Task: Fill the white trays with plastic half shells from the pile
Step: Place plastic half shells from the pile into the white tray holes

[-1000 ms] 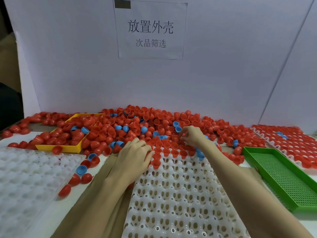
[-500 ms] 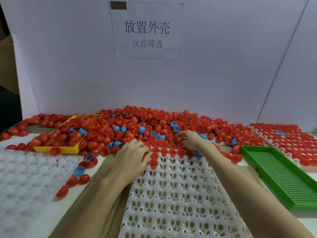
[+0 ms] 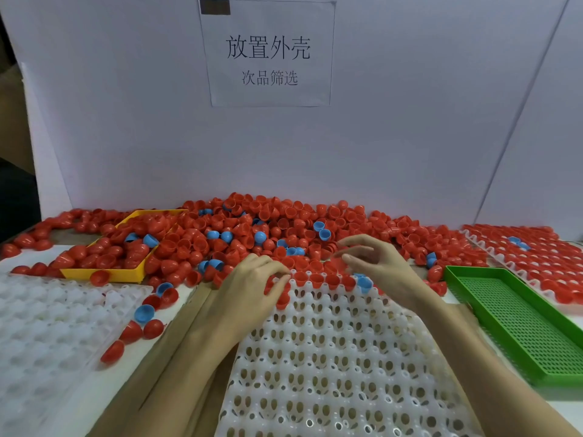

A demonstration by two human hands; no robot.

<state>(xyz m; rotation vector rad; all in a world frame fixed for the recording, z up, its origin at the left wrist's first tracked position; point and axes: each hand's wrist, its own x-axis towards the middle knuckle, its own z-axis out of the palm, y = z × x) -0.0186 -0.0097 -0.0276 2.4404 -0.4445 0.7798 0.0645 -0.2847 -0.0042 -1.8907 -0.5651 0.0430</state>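
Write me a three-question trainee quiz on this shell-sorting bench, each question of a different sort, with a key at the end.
1. True or false: the green basket holds red shells.
2. Which colour is rarer in the pile? A. red B. blue C. green
3. Fill in: the seated shells on the middle white tray fill only its ____ edge, next to the pile.

Key
1. False: its mesh floor shows no shells.
2. B: a few blue shells lie scattered among many red ones.
3. Far: one row of shells sits there, just ahead of the left hand and the right hand; the pockets nearer the person are unfilled.
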